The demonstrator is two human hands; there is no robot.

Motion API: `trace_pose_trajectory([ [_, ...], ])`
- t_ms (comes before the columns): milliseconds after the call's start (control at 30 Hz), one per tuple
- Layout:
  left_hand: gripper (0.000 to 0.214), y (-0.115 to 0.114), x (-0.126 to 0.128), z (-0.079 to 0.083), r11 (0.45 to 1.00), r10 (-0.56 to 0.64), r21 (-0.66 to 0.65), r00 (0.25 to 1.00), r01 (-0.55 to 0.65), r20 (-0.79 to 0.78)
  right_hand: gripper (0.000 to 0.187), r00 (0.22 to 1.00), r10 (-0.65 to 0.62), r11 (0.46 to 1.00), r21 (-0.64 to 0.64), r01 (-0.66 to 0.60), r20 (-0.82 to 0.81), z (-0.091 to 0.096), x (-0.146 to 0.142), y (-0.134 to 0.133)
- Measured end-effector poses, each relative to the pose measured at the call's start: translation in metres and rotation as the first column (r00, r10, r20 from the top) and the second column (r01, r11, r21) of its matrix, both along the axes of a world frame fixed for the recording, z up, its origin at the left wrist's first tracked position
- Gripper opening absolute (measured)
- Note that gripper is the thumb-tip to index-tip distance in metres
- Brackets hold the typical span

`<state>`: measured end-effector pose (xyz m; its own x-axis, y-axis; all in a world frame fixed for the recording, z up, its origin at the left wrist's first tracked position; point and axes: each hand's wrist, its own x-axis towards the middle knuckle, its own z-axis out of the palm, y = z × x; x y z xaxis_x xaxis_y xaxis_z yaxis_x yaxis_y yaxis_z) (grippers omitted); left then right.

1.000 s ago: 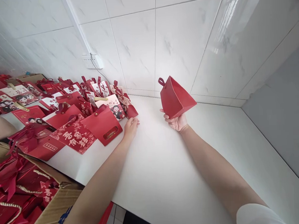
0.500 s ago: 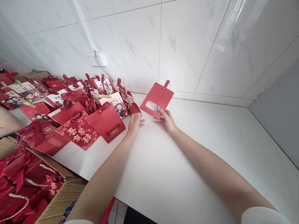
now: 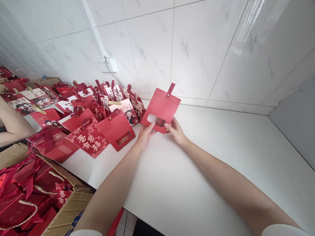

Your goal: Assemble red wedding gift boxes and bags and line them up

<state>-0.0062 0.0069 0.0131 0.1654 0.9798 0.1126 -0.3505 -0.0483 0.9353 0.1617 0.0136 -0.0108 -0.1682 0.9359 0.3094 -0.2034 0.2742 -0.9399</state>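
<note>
A red gift box [image 3: 163,105] with a ribbon loop at its top and a clear oval window near its bottom is held up, tilted, over the white table [image 3: 191,179]. My left hand [image 3: 145,135] grips its lower left corner, the thumb on the front face. At the lower right, my right hand [image 3: 177,131] pinches the same box, thumb beside the window. Something dark red shows through part of the window. Just left of my left hand stands another red gift box [image 3: 116,129] with a window and ribbon.
Many red and white gift boxes [image 3: 87,138] crowd the table's left side. A cardboard carton [image 3: 59,212] full of red boxes with rope handles stands at the lower left. Another person's arm [image 3: 11,121] is at the far left. A tiled wall [image 3: 154,48] with a socket [image 3: 106,65] rises behind.
My left hand has closed on the lower left of the red gift box, which only my right hand held before. The box has turned more face-on and come closer.
</note>
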Motion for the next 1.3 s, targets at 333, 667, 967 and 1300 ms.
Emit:
trace_pose_trajectory([
  [333, 0.071, -0.004, -0.01, 0.006, 0.995, 0.103, 0.009, 0.992, -0.102, -0.077, 0.042, 0.976, -0.218, 0.97, 0.108, 0.218, -0.012, 0.0, 0.007, -0.001],
  [667, 0.055, 0.009, -0.028, -0.002, 0.99, 0.141, -0.017, 0.986, -0.143, -0.093, 0.062, 0.818, -0.548, 0.829, 0.24, 0.504, 0.175, 0.047, 0.02, -0.011],
  [967, 0.072, -0.002, -0.004, -0.003, 0.989, 0.14, 0.074, 0.959, -0.126, -0.248, 0.069, 0.679, -0.279, 0.955, 0.273, 0.119, 0.679, 0.089, 0.01, -0.036],
  [1300, 0.054, -0.001, -0.018, 0.011, 0.997, 0.071, -0.005, 0.973, -0.074, -0.22, 0.03, 0.543, -0.295, 0.95, 0.303, 0.077, 0.786, 0.126, 0.065, -0.031],
])
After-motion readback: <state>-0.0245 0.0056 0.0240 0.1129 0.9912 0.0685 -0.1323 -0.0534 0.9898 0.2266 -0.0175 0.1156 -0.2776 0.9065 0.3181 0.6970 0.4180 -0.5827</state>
